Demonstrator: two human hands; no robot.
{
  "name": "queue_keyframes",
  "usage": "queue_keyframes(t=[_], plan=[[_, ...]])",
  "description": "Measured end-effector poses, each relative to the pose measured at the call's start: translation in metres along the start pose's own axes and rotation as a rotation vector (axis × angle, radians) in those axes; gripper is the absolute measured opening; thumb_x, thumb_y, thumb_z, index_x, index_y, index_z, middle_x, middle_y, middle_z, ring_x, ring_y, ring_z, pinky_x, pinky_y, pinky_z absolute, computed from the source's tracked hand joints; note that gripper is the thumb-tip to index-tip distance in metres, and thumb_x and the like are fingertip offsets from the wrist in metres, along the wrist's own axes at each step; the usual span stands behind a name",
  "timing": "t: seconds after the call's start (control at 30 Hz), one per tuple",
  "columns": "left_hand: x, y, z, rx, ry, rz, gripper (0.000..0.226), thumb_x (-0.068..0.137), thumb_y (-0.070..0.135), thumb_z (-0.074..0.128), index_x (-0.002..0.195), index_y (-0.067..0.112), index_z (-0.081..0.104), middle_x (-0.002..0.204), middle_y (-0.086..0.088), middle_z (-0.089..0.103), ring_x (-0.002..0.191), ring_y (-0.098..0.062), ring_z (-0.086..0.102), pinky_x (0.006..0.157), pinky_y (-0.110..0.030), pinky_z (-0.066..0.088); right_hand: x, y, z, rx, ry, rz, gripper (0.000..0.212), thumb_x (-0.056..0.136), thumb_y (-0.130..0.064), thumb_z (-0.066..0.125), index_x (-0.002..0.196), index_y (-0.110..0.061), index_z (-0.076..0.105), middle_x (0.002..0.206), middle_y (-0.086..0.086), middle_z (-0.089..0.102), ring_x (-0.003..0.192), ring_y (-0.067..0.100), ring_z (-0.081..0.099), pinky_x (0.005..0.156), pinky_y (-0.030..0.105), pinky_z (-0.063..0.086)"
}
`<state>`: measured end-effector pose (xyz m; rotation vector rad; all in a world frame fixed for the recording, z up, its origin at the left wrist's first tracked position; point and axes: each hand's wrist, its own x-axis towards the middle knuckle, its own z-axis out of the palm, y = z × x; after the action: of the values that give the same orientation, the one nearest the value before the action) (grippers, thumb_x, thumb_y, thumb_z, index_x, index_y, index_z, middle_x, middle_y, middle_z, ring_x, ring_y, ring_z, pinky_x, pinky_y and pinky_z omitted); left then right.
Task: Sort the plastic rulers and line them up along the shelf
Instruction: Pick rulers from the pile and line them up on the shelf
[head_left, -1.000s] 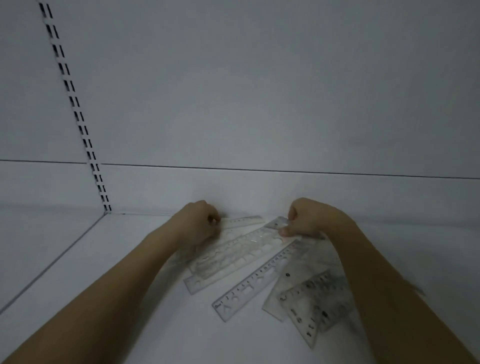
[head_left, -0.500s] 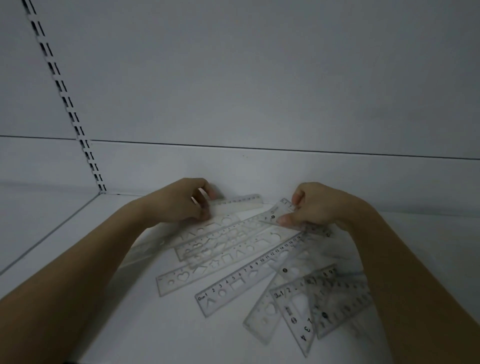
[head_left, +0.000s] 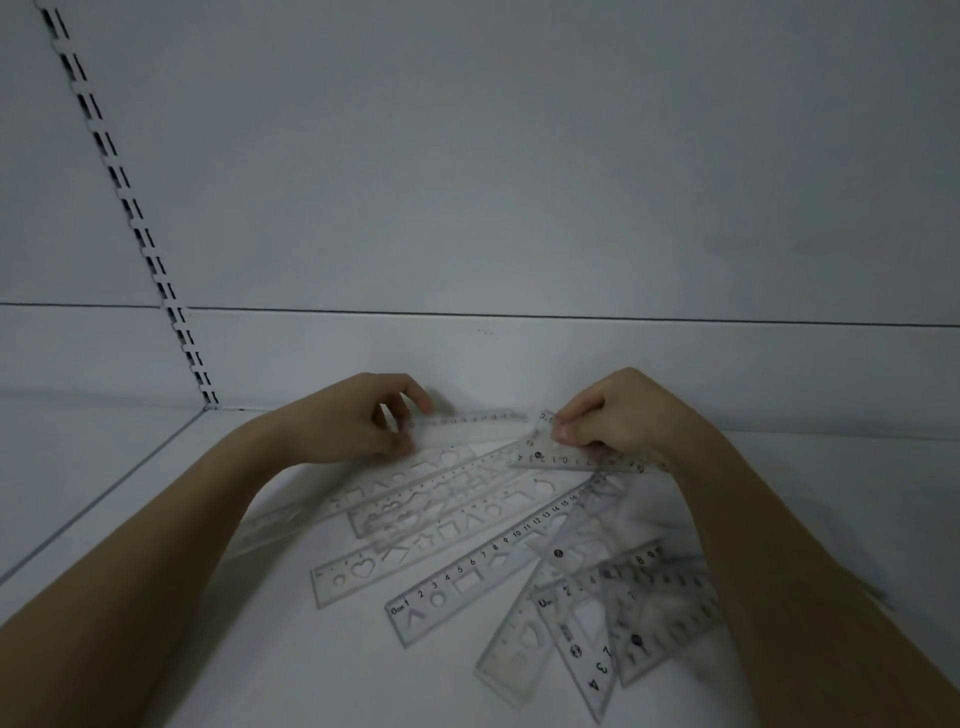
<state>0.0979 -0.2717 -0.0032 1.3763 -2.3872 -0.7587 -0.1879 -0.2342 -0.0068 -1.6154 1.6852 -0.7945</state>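
- White shelf (head_left: 260, 649) with a slotted upright (head_left: 130, 208) in the back panel.
- Left hand (head_left: 348, 421) pinches one end of a clear ruler (head_left: 478, 423) lying along the back wall.
- Right hand (head_left: 628, 415) pinches a short clear ruler (head_left: 561, 452), tilted, just beside the first.
- Transparent stencil rulers (head_left: 467, 545) with heart, star and square cutouts lie fanned and overlapping below both hands.

Dim, flat, greyish light throughout; soft shadows lie under both forearms. The transparent rulers (head_left: 467, 525) blur slightly, and straight lines bow near the edges.
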Motion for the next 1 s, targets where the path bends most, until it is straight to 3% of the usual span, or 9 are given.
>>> queue_keyframes(t=[0.13,0.27,0.37,0.57,0.7,0.8,0.9,0.93,1.0], plan=[[-0.004,0.007,0.005,0.006,0.017,-0.002,0.036,0.083,0.009,0.069,0.106,0.034,0.06,0.098,0.005,0.064,0.078,-0.013,0.061,0.073,-0.022,0.05,0.0,-0.003,-0.002,0.103,-0.017,0.031,0.003,0.077,0.0,0.077,0.08,-0.001,0.075,0.074,0.015,0.072,0.06,0.017,0.063,0.059,0.024,0.058],[-0.011,0.013,0.004,-0.011,0.06,-0.041,0.034,0.084,0.007,0.066,0.107,0.032,0.061,0.095,0.002,0.065,0.075,-0.012,0.061,0.071,-0.02,0.048,0.006,-0.003,0.003,-0.079,0.038,-0.026,0.007,0.076,-0.01,0.078,0.073,-0.017,0.078,0.083,0.002,0.075,0.082,0.017,0.07,0.081,0.029,0.057],[-0.02,0.013,0.003,0.02,0.156,-0.079,0.03,0.086,0.017,0.067,0.108,0.036,0.06,0.092,0.005,0.065,0.07,-0.009,0.057,0.067,-0.019,0.044,0.008,0.0,0.004,-0.097,0.053,-0.046,0.002,0.077,-0.016,0.078,0.077,-0.018,0.078,0.086,0.001,0.074,0.087,0.018,0.068,0.083,0.026,0.053],[-0.052,0.005,-0.009,0.12,0.284,-0.154,0.029,0.083,0.042,0.069,0.11,0.041,0.057,0.09,0.006,0.06,0.063,-0.008,0.05,0.06,-0.017,0.039,-0.013,-0.016,0.003,0.117,0.149,-0.236,0.008,0.088,-0.016,0.066,0.084,-0.014,0.073,0.075,0.005,0.07,0.06,0.016,0.063,0.055,0.024,0.045],[-0.083,-0.01,-0.033,0.149,0.365,-0.176,0.029,0.083,0.043,0.069,0.11,0.04,0.057,0.091,0.008,0.059,0.066,-0.006,0.052,0.061,-0.019,0.039,-0.023,-0.039,0.024,0.12,0.154,-0.282,0.01,0.092,-0.022,0.061,0.089,-0.02,0.07,0.073,0.005,0.065,0.055,0.016,0.062,0.052,0.026,0.045],[-0.108,-0.026,-0.053,0.184,0.424,-0.202,0.028,0.087,0.037,0.067,0.113,0.034,0.058,0.095,0.011,0.058,0.074,-0.006,0.053,0.065,-0.02,0.039,-0.024,-0.063,0.045,0.047,0.145,-0.31,0.019,0.096,-0.026,0.057,0.109,-0.024,0.07,0.078,0.001,0.061,0.067,0.016,0.06,0.066,0.026,0.044],[-0.14,-0.045,-0.071,0.242,0.46,-0.22,0.031,0.088,0.033,0.066,0.118,0.029,0.058,0.1,0.011,0.057,0.077,-0.003,0.05,0.072,-0.024,0.039,-0.029,-0.097,0.073,-0.033,0.08,-0.328,0.035,0.099,-0.025,0.049,0.133,-0.02,0.058,0.123,0.001,0.063,0.115,0.017,0.057,0.094,0.026,0.041],[-0.153,-0.052,-0.077,0.261,0.465,-0.225,0.032,0.088,0.033,0.066,0.118,0.029,0.057,0.101,0.011,0.057,0.077,-0.002,0.049,0.072,-0.024,0.039,-0.032,-0.11,0.084,-0.053,0.05,-0.334,0.04,0.1,-0.027,0.048,0.138,-0.015,0.053,0.131,0.0,0.059,0.122,0.017,0.053,0.101,0.029,0.038],[-0.181,-0.068,-0.089,0.292,0.462,-0.235,0.033,0.087,0.038,0.066,0.117,0.031,0.057,0.1,0.013,0.056,0.078,-0.002,0.049,0.071,-0.024,0.039,-0.042,-0.136,0.111,-0.051,-0.045,-0.335,0.058,0.096,-0.036,0.056,0.143,-0.006,0.042,0.113,-0.004,0.057,0.112,0.018,0.054,0.1,0.032,0.039]])
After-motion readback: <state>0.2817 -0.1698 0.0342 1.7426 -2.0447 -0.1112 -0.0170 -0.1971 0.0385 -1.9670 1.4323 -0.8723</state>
